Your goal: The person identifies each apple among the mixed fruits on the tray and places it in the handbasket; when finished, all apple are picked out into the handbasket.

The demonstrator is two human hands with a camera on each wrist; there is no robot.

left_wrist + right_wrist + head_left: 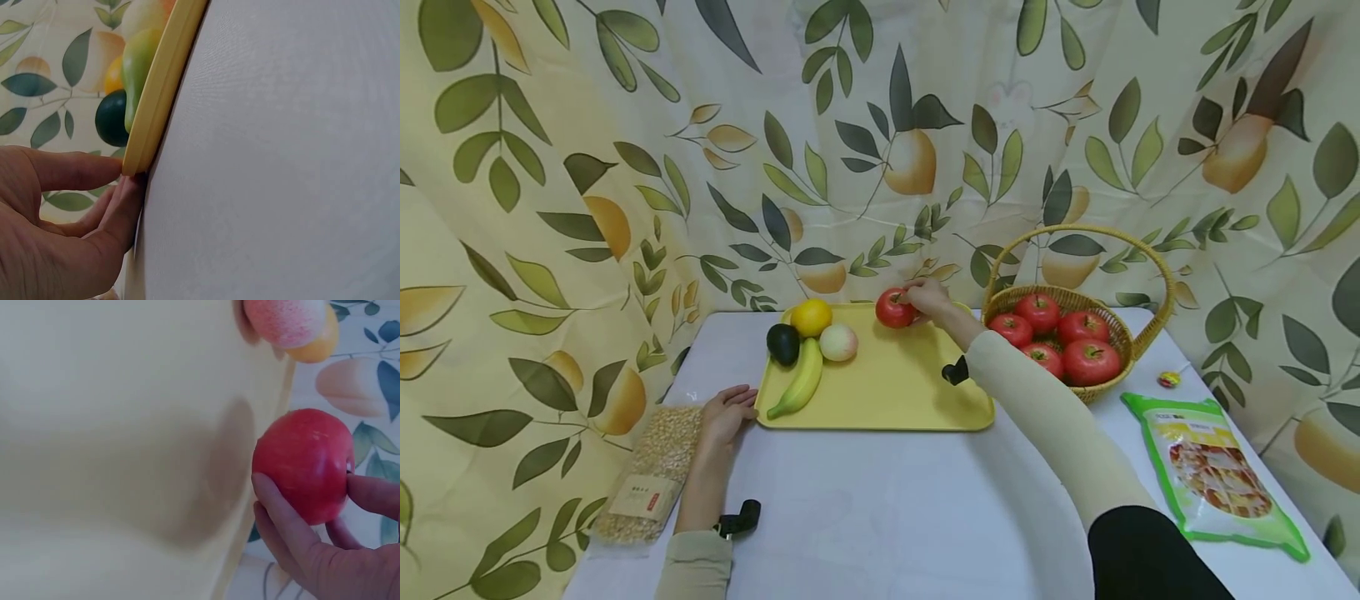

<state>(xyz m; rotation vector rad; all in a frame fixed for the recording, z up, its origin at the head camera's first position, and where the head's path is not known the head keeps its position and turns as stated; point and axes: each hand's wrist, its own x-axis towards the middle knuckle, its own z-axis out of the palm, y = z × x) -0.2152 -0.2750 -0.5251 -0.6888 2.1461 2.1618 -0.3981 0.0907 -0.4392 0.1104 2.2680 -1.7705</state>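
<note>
My right hand (pixel 929 299) grips a red apple (pixel 892 309) above the far part of the yellow tray (pixel 887 396). In the right wrist view, thumb and fingers wrap the apple (pixel 303 456), whose shadow falls on the tray. On the tray's left side lie a banana (pixel 800 379), a dark green avocado (pixel 783 344), a lemon (pixel 811 317) and a pale pink peach (pixel 838 342). My left hand (pixel 727 414) is at the near left corner. The left wrist view shows its thumb and fingers pinching the tray's rim (pixel 153 103).
A wicker basket (pixel 1126 342) with a tall handle holds several red apples (pixel 1090 362) to the right. In front of it are a green-edged food bag (pixel 1217 475) and a small wrapped candy (pixel 1168 379). A bag of pale kernels (pixel 655 450) lies at left. Behind hangs a patterned curtain (pixel 865 125).
</note>
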